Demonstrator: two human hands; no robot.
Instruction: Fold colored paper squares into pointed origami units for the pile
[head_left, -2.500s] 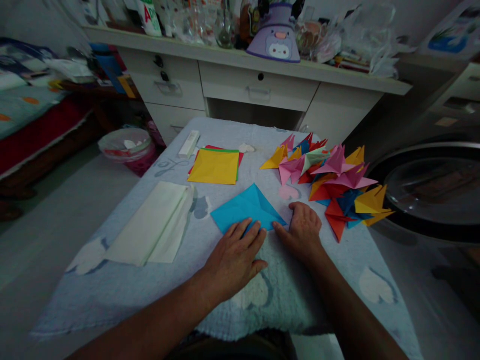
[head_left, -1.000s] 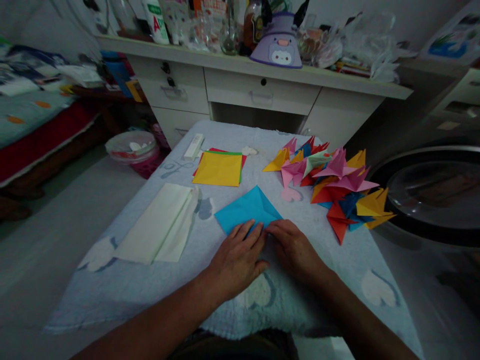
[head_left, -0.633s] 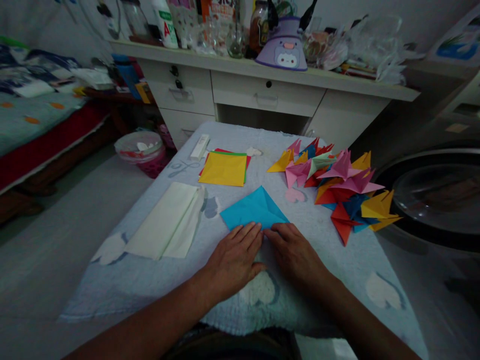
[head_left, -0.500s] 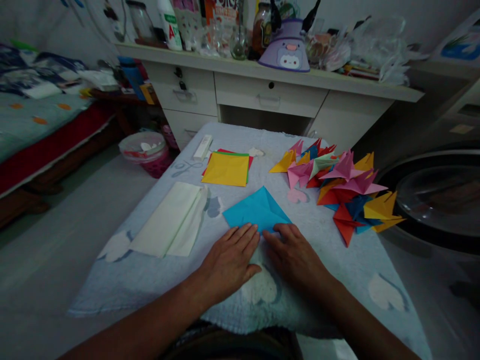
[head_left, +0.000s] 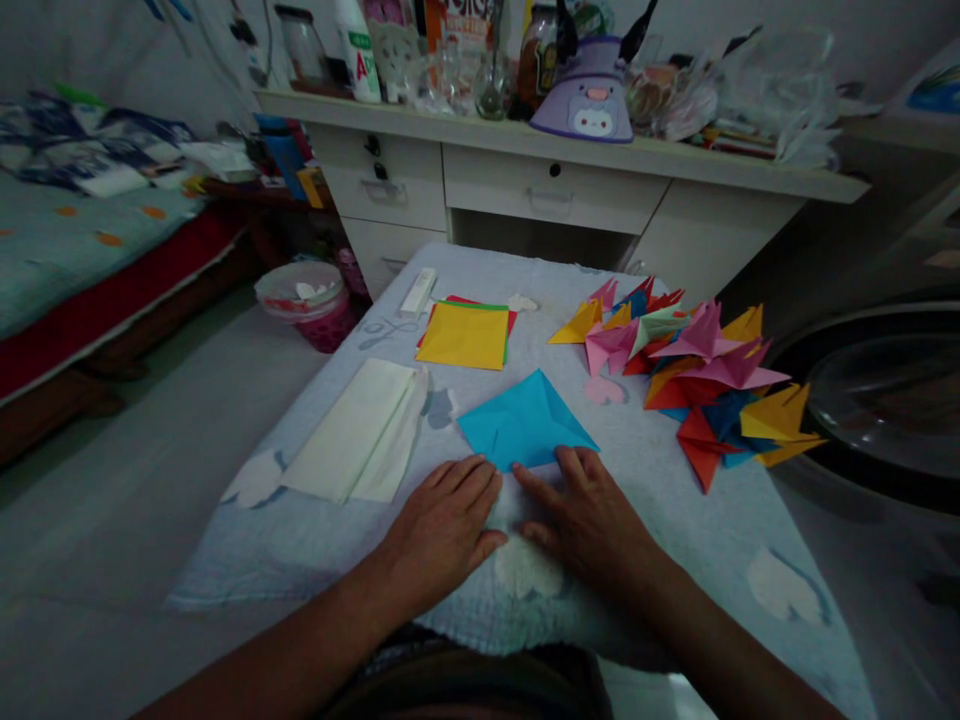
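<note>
A folded sheet of blue origami paper (head_left: 525,415) lies flat on the cloth-covered table (head_left: 645,610), one corner pointing away from me. My left hand (head_left: 448,515) rests at its near left edge, fingers stretched out and lying flat. At the near right edge is my right hand (head_left: 589,510), its fingers apart and the fingertips touching the paper. Behind the blue paper sits a small stack of square paper (head_left: 463,335), yellow on top with red and green edges showing. Folded paper birds (head_left: 697,365) in several colours are heaped at the right.
A folded white paper towel (head_left: 349,430) lies left of my hands, with a small white box (head_left: 418,292) behind it. Beyond the table stands a drawer cabinet (head_left: 555,185) with jars and bags on top. A pink bin (head_left: 319,310) is on the floor at left.
My hands have slid apart along the near edge of the blue paper, the left one leftward, baring more of that edge. The camera view has shifted slightly.
</note>
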